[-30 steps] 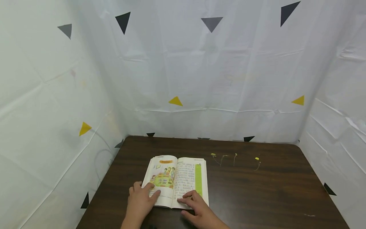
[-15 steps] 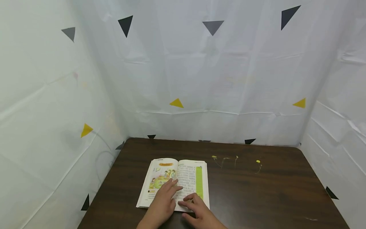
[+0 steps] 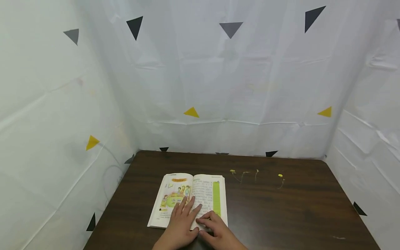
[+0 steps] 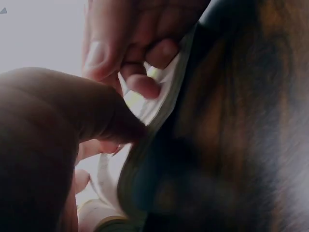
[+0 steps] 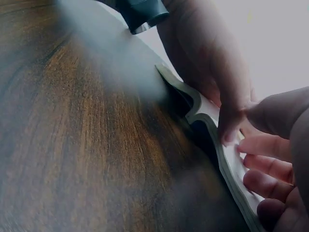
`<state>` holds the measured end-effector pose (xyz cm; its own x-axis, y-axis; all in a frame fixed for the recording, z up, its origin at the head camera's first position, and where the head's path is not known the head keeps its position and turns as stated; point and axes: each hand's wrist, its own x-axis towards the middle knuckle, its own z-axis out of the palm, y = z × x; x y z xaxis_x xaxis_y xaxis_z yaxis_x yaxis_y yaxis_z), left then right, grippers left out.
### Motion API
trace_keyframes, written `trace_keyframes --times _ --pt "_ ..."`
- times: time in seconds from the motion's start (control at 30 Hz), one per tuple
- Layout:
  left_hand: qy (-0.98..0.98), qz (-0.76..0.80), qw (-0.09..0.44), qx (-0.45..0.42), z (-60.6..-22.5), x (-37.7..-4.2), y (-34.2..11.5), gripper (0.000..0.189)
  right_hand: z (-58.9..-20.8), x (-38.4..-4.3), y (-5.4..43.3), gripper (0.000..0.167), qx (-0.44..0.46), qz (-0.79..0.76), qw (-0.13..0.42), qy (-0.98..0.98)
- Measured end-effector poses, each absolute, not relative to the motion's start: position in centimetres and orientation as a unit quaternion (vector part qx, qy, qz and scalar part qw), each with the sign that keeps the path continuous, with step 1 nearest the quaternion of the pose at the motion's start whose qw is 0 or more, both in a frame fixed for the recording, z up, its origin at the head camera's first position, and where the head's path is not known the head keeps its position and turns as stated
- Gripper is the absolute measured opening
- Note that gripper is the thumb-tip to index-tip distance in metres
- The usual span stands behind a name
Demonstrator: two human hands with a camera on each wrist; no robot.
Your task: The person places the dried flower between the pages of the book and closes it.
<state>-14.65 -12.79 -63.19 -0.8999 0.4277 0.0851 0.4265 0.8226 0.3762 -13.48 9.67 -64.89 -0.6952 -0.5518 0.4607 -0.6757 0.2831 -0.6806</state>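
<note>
An open book (image 3: 206, 187) with a coloured picture on its left page lies on the dark wooden table. My left hand (image 3: 182, 222) lies spread across the lower part of the book near the spine, fingers straight, touching the pages. Beside it, my right hand (image 3: 217, 231) rests at the lower right page with its fingers loosely bent. In the right wrist view the left thumb (image 5: 229, 130) touches the page by the book's lower edge, near the right fingers (image 5: 268, 166). Nothing shows between the right fingertips and thumb, though the palm side is partly hidden.
Several thin-stemmed dried flowers lie beyond the book to the right, among them a yellow flower (image 3: 280, 175) set apart. A small pale scrap (image 3: 339, 238) lies on the table (image 3: 281, 211) near the front right. White cloth (image 3: 231, 76) with triangles hangs around the table.
My left hand has moved right from the left page's edge to the spine area, and its fingers have spread flat. My right hand has barely moved; its thumb and the left thumb are closer.
</note>
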Motion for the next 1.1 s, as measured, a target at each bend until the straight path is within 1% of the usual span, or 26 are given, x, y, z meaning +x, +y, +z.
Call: trace_keyframes --times 0.1,0.17,0.33,0.43,0.63,0.8,0.9,1.1 --pt "0.955 0.187 -0.006 0.229 -63.2 -14.3 -12.6 0.077 -64.7 -13.4 9.9 0.033 0.365 0.474 0.050 -0.800" --pt "0.957 0.178 -0.021 0.227 -63.3 -14.2 -12.7 0.081 -64.7 -13.4 9.7 0.032 0.362 0.477 0.056 -0.799" --pt "0.957 0.172 -0.056 0.226 -63.6 -14.4 -12.5 0.080 -64.6 -13.7 9.8 0.029 0.363 0.503 0.062 -0.782" --pt "0.957 0.172 -0.067 0.224 -63.7 -14.3 -12.5 0.079 -64.5 -13.7 9.9 0.029 0.352 0.528 0.034 -0.772" --pt "0.955 0.180 -0.062 0.226 -63.7 -14.1 -12.5 0.078 -64.4 -13.4 10.3 0.030 0.323 0.546 -0.013 -0.773" --pt "0.953 0.200 -0.043 0.223 -63.6 -14.0 -12.5 0.078 -63.9 -13.7 10.6 0.029 0.278 0.564 -0.049 -0.776" --pt "0.952 0.209 -0.029 0.222 -63.5 -14.1 -12.6 0.079 -63.3 -14.0 10.8 0.027 0.245 0.562 -0.044 -0.789" --pt "0.952 0.211 -0.020 0.220 -63.5 -14.3 -12.7 0.079 -62.2 -15.2 11.9 0.015 0.164 0.522 0.013 -0.837"
